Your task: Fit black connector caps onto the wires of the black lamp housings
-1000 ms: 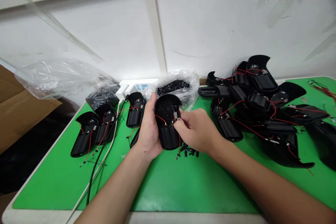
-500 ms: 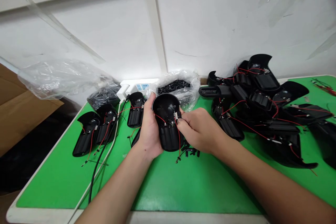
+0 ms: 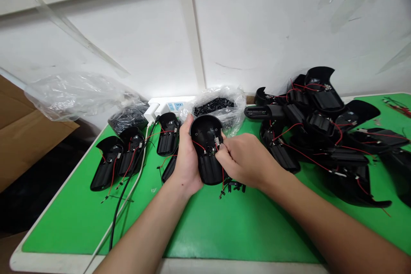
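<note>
A black curved housing (image 3: 210, 169) with red wires and a small white connector (image 3: 217, 141) is held above the green table mat. My left hand (image 3: 189, 158) grips it along its left side, the thumb up by the rim. On the other side, my right hand (image 3: 239, 154) is closed at the housing's right edge, thumb pressed beside the connector; its fingertips are partly hidden behind the edge. A red wire with a small metal end hangs below the housing. Small black parts (image 3: 236, 186) lie on the mat just beyond my right hand.
Similar housings (image 3: 105, 171) stand at the left, beside black and white cables (image 3: 120, 205). Behind are a white power strip (image 3: 167, 105) and a clear bag of small black pieces (image 3: 215, 106). Many wired housings (image 3: 324, 124) are heaped at the right. A cardboard box (image 3: 28, 132) is far left.
The whole view has shifted slightly, so hands and table appear a little further right. Both hands keep their hold, and the housing is turned slightly.
</note>
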A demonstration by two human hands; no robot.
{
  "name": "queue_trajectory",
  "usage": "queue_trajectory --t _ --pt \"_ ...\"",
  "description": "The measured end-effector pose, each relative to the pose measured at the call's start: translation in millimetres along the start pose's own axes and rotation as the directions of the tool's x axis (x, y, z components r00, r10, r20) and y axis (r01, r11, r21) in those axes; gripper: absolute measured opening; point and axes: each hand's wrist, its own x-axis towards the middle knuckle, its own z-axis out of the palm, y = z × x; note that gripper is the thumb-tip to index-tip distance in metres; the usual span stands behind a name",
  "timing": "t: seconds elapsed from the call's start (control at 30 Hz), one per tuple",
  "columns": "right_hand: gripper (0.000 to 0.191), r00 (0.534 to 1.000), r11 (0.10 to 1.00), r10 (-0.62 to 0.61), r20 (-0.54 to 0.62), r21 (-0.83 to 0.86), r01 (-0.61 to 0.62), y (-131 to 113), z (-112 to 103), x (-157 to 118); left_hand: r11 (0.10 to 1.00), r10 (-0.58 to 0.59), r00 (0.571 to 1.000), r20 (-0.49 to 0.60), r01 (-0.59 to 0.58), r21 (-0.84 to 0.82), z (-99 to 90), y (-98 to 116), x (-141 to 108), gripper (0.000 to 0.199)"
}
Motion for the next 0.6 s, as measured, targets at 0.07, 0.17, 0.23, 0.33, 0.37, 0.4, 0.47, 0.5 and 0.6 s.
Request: queue_trajectory --t 0.07,0.17,0.23,0.33,0.37,0.4,0.47,0.5,0.6 --pt "0.031 1.000 1.000 -0.006 -0.018 -0.015 0.006 -0.7 1.0 -0.4 1.000 -0.006 1.000 -0.002 0.006 0.002 -0.2 0.0 0.2 0.060" --pt "0.030 0.999 0.999 -0.015 -0.032 -0.030 0.014 -1.6 2.0 -0.5 1.000 -0.016 1.000 0.007 0.016 0.012 -0.8 -0.5 0.1 0.063" --pt "0.029 0.999 0.999 -0.022 -0.033 -0.041 0.021 -1.9 2.0 -0.2 1.000 -0.025 1.000 0.013 0.025 0.019 -1.3 -1.1 0.0 0.063" --pt "0.029 0.999 0.998 -0.037 -0.028 -0.047 0.036 -1.8 1.0 0.3 0.999 -0.033 0.999 0.019 0.033 0.016 -2.2 -2.0 0.1 0.065" --pt "0.029 0.999 0.998 -0.040 -0.023 -0.046 0.039 -1.8 0.4 0.4 0.999 -0.038 0.999 0.017 0.038 0.012 -2.5 -2.3 0.1 0.065" --pt "0.029 0.999 0.998 -0.042 -0.018 -0.045 0.041 -1.9 -0.2 0.5 0.999 -0.043 0.999 0.014 0.043 0.007 -2.7 -2.7 0.2 0.065" --pt "0.030 0.999 0.998 -0.038 -0.010 -0.049 0.038 -2.2 -1.6 0.4 0.999 -0.051 0.999 0.006 0.051 -0.003 -2.7 -3.3 0.2 0.065" --pt "0.030 0.999 0.998 -0.035 -0.010 -0.051 0.035 -2.4 -2.2 0.3 0.999 -0.053 0.999 0.002 0.053 -0.007 -2.6 -3.6 0.2 0.065" --pt "0.032 0.999 0.999 -0.037 -0.018 -0.033 0.037 -2.9 -3.1 -0.3 0.999 -0.050 0.999 0.000 0.050 -0.014 -1.9 -4.1 -0.2 0.065"
